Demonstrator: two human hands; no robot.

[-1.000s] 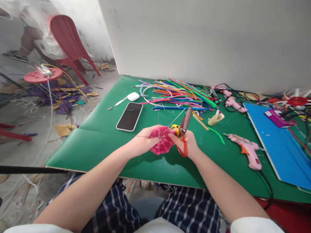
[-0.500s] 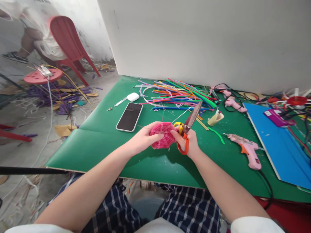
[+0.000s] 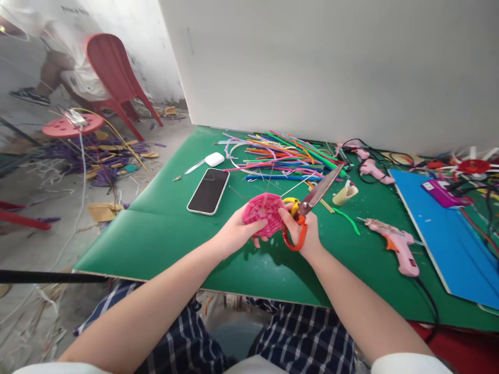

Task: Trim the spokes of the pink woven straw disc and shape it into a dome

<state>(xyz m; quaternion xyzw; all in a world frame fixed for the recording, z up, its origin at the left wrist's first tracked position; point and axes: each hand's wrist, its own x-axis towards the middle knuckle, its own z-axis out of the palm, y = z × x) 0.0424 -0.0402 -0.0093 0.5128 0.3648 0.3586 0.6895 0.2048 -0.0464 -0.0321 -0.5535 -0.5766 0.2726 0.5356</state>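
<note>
Your scissors (image 3: 316,195) are leaning further over to the right than a second ago, and the pink woven disc (image 3: 262,210) is riding slightly higher, with fingertips (image 3: 257,242) now showing beneath its lower edge. You are holding the disc between both hands over the near part of the green table (image 3: 156,239). Your left grip (image 3: 236,231) is grasping the disc's left side, the thumb lying across its face. Your right grip (image 3: 312,238) is carrying the scissors by their orange and yellow handles while also pinching the disc's right edge; the blades are pointing up and to the right. Thin strands (image 3: 298,184) are sticking out around the disc's upper side, toward the pile of coloured strips (image 3: 288,156) behind it. To the left of the pile a white case (image 3: 214,159) is resting, with a phone (image 3: 209,191) lying nearer to you. On the right, a cream tube (image 3: 345,195) is standing near the pile, and a green strip (image 3: 349,221) is curving just beside it. Further right, a pink glue gun (image 3: 401,246) is lying with its nozzle pointing left, next to a blue board (image 3: 440,239). Beyond the table to your left, a person (image 3: 54,67) is sitting at a red chair (image 3: 113,67).
</note>
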